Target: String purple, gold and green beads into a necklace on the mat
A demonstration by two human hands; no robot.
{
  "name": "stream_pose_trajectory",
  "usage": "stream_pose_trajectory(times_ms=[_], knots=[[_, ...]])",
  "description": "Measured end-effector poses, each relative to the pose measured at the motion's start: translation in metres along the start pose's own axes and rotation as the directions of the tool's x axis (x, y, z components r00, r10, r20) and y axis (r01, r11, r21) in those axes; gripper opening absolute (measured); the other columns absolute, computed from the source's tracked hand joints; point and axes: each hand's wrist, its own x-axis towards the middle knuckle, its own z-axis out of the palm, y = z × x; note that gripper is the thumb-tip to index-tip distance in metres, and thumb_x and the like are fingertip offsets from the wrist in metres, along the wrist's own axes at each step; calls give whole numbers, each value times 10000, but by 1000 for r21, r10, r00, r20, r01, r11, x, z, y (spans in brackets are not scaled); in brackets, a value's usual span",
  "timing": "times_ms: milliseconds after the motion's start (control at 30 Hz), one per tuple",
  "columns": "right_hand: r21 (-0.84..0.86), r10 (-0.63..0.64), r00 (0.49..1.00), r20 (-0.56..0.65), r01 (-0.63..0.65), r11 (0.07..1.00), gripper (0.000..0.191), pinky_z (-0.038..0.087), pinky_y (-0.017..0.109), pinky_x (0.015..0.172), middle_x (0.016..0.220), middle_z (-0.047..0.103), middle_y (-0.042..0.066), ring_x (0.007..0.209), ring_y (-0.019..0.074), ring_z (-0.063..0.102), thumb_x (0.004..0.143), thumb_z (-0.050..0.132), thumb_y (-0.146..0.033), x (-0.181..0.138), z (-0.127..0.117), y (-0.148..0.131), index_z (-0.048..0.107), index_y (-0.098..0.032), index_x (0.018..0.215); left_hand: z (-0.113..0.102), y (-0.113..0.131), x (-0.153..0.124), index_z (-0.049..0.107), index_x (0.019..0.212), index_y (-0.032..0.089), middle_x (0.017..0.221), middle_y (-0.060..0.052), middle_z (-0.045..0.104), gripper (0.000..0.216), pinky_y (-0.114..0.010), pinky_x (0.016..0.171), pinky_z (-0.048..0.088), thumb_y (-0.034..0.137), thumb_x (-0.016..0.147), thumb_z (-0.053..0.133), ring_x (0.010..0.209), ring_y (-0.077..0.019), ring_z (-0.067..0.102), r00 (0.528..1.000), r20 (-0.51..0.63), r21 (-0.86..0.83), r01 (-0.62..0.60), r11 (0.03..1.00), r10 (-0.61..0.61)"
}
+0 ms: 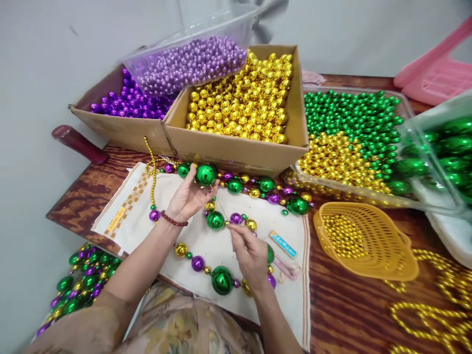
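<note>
My left hand [186, 199] holds a large shiny green bead [205, 174] between thumb and fingers above a white cloth [221, 246]. My right hand [249, 253] pinches a thin needle or thread [221, 206] that runs up to that bead. A strand of green, purple and gold beads [254, 189] lies across the cloth and loops round below my hands, with another big green bead [221, 280] near my right wrist. A dark bead bracelet [173, 221] circles my left wrist.
Cardboard boxes hold gold beads [239, 98] and purple beads [125, 101], with a clear tub of lilac beads [191, 61] tilted on top. A clear tray [350, 132] holds green and gold beads. A yellow basket [363, 241] sits right. Finished strands [79, 280] hang at left.
</note>
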Motion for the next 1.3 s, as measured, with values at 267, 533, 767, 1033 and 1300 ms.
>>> stream_pose_trajectory(times_ms=[267,533,767,1033,1300], knots=[[20,34,999,-13,-33,999,224,377,205,485,586,507,-49,494,91,487,1003,472,-273,-2,11,11,678,-188,982,2,-11,-15,665,1150,245,1135,-49,651,373,-380,866,588,380,816,762,951,-195,673,970,196,109,-164,980,141],[105,70,998,7,-70,992,208,366,211,522,606,497,-48,534,92,475,1007,486,-292,5,20,13,675,-205,997,-4,-19,-25,661,1196,276,1114,-55,638,418,-405,869,576,430,817,749,947,-198,644,954,247,216,-225,950,170],[209,124,991,43,-130,969,194,331,214,494,619,478,-46,534,92,442,1001,496,-305,0,24,18,666,-212,993,-12,-20,-26,656,1229,279,1109,-76,651,396,-409,863,567,420,862,698,962,-224,663,944,326,267,-134,954,42],[218,94,978,188,-135,966,287,424,223,528,740,592,-22,547,95,544,1002,445,-275,5,13,4,600,-216,1237,-14,-35,-29,672,1216,250,1131,-73,641,380,-317,841,532,412,873,687,937,-181,639,964,265,252,-105,962,36],[339,336,940,52,-333,880,189,409,217,480,787,730,44,557,141,673,926,585,-371,0,8,9,602,-183,916,-26,-57,-31,613,1319,222,1114,-79,682,576,-295,835,501,478,819,738,946,-183,635,973,231,477,-101,873,-14]])
